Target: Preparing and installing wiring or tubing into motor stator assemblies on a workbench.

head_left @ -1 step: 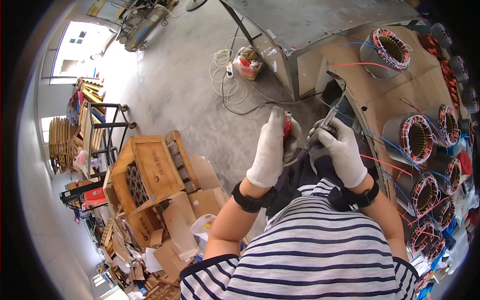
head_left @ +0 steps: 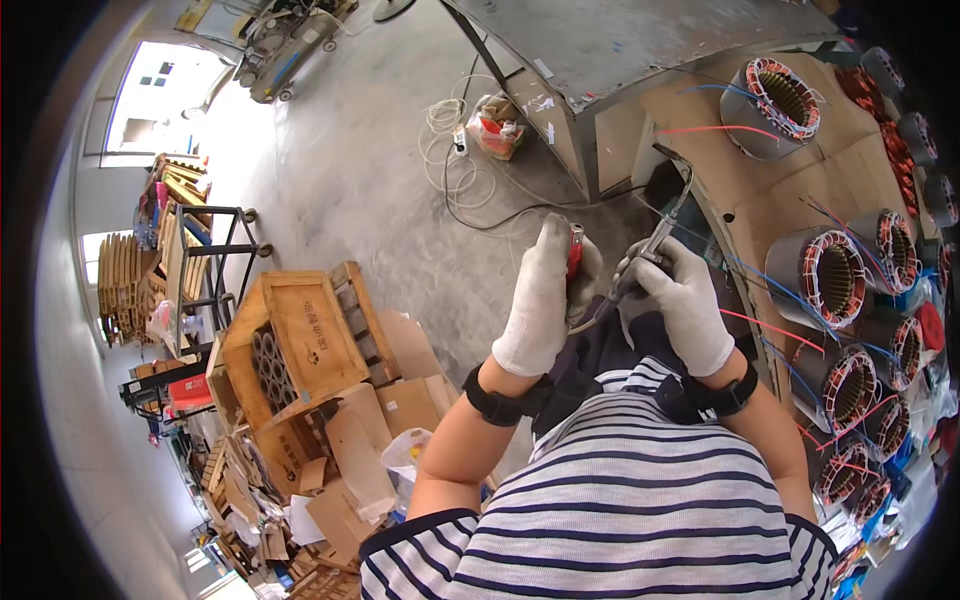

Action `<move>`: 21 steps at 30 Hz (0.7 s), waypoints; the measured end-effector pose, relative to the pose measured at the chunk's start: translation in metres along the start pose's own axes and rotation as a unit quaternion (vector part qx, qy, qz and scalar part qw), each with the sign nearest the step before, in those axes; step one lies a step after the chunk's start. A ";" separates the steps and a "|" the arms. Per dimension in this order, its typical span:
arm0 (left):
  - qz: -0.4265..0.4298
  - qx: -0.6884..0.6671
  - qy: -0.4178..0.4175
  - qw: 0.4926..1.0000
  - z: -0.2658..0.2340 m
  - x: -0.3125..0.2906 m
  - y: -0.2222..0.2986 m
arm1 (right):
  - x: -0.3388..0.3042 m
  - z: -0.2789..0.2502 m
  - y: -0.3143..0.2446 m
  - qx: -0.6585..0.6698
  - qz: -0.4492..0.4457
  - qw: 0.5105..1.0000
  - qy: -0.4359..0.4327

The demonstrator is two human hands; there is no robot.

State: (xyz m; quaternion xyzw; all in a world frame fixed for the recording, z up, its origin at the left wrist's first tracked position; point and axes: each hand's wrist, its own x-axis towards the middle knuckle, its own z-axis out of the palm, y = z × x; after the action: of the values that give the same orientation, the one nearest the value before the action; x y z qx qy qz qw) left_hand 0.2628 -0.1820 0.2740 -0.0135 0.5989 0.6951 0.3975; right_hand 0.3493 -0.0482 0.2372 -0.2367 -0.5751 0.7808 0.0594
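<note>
My left hand, in a white glove, is closed around a small red object with a metal top, which looks like a lighter. My right hand, also gloved, grips the handle of a gas torch. Its thin nozzle bends at the far end and points up to the left, beside the bench edge. From the rear of the torch a hose runs down in front of my body toward the left hand. No flame can be made out at the tip.
Wound motor stators with blue and red leads stand on a cardboard-covered bench at right. A metal-topped table is ahead. Cables and a bag lie on the floor. Wooden crates and cardboard pile up at left.
</note>
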 end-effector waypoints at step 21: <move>-0.024 -0.097 0.045 0.994 -0.009 -0.013 0.014 | -0.008 0.025 0.001 -0.116 0.039 0.990 -0.072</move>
State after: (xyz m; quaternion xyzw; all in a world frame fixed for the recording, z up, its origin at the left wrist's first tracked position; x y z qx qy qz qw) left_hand 0.2594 -0.1960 0.2894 -0.0980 0.5453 0.7390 0.3833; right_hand 0.3457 -0.0731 0.2446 -0.2078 -0.6552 0.7252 -0.0407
